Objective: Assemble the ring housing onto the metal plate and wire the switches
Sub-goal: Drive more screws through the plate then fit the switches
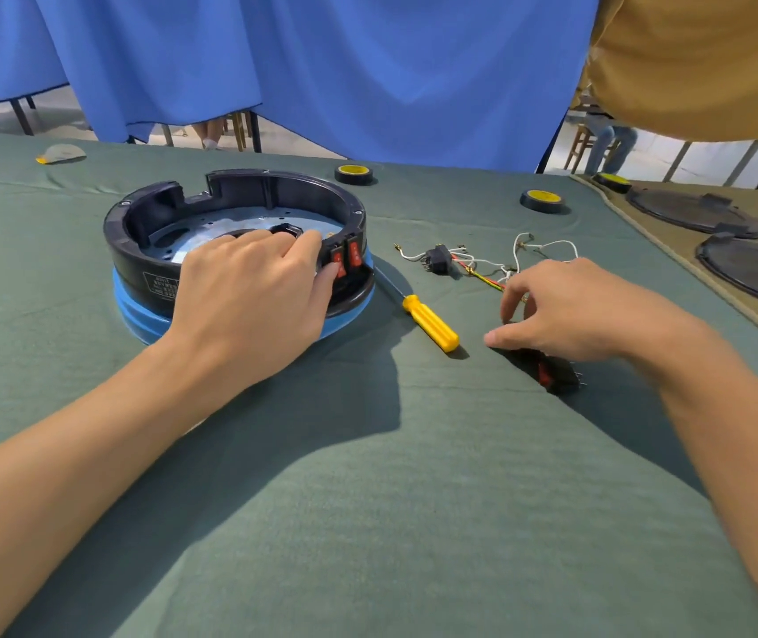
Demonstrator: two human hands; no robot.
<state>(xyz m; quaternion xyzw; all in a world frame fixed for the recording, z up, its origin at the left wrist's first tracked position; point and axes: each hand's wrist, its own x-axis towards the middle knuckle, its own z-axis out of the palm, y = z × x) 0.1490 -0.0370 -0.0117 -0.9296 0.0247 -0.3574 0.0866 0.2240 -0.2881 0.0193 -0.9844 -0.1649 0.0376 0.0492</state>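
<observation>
Left hand (248,292) grips the near rim of the ring housing (239,191), fingers curled over it, touching the two red switches (347,260). Metal plate (229,223) lies inside the ring. Right hand (570,310) hovers spread over a loose switch (556,377), largely hiding it; fingertips meet the wires (478,264), pinching or not cannot be told. Screwdriver (430,322) lies between the hands on the worktop (367,499).

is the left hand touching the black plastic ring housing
Touching. The head view shows the left hand draped over the black plastic ring housing at its near rim, fingers curled inside.
</observation>
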